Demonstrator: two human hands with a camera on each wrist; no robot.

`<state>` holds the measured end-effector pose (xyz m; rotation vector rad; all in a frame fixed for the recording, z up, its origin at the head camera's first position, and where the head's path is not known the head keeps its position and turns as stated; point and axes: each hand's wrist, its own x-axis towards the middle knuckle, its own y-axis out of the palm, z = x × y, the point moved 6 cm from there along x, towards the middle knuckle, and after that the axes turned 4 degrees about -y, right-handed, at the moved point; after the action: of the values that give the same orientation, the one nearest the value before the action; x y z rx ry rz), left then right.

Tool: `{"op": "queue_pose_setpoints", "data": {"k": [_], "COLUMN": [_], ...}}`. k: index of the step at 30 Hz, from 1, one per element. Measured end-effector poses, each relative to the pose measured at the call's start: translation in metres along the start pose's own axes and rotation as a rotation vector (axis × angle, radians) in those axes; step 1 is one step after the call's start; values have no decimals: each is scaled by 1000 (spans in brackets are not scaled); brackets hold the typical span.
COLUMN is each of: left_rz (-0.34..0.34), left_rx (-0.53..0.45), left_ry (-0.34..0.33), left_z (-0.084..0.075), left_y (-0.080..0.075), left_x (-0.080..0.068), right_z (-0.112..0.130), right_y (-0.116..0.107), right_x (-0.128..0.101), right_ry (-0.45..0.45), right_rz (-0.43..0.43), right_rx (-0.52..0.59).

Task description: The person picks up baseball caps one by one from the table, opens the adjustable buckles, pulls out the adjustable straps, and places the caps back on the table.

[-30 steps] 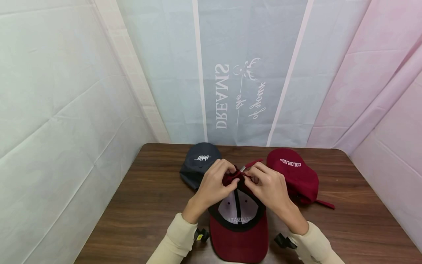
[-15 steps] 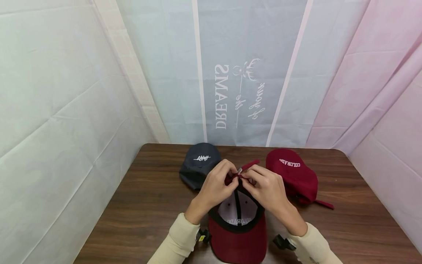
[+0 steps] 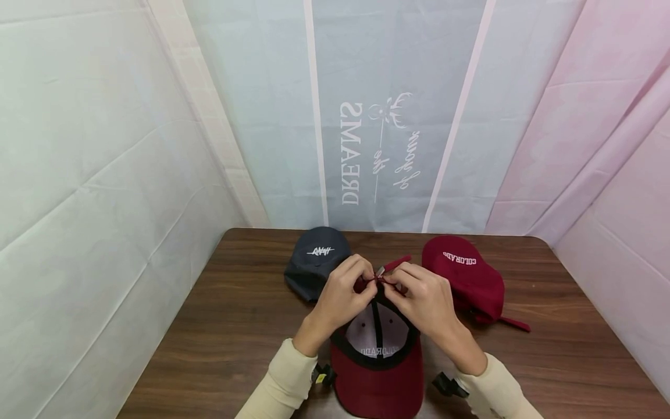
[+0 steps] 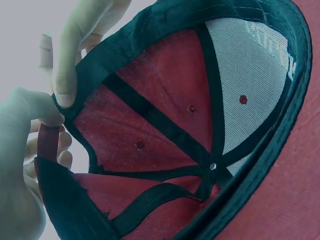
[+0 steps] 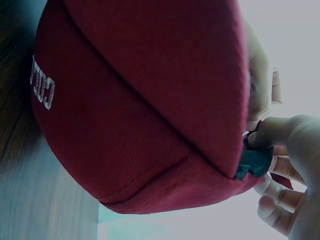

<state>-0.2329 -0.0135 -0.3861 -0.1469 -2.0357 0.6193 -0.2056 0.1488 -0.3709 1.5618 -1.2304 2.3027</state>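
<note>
Dark grey cap [image 3: 316,260] with white lettering sits on the worktop [image 3: 220,326], just beyond and to the left of my left hand [image 3: 339,297].

Left hand: fingers curled, pinching the back edge of the red cap [image 3: 378,355] I hold upside down between both hands. Left wrist view shows the cap's inside [image 4: 180,130]: red panels, black seam tape, white mesh behind the front, black band along the rim; my thumb and a finger [image 4: 65,75] clamp that rim beside the back opening.

Strap [image 3: 394,265]: red, with a small metal end, sticks up and away from between my fingertips.

Right hand [image 3: 425,299]: fingers curled, pinching the same back edge from the other side, close against the left hand. Right wrist view shows the cap's outside [image 5: 140,110] with white lettering at the front.

Second red cap [image 3: 466,279], lettered COLORADO, lies on the worktop just beyond and to the right of my right hand, its strap trailing to the right.
</note>
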Motion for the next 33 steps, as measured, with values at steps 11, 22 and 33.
{"op": "queue_pose_setpoints", "data": {"k": [11, 22, 33], "left_rz": [-7, -8, -13], "left_rx": [4, -2, -13], "left_ry": [8, 1, -6], "left_z": [0, 2, 2], "left_y": [-1, -3, -6], "left_x": [0, -1, 0], "right_z": [2, 1, -2], "right_y": [1, 0, -2], "right_x": [-1, -1, -1], "right_ry": [-27, -17, -13], "right_rz": [-27, -22, -21], "right_rx": [-20, -20, -37]}}
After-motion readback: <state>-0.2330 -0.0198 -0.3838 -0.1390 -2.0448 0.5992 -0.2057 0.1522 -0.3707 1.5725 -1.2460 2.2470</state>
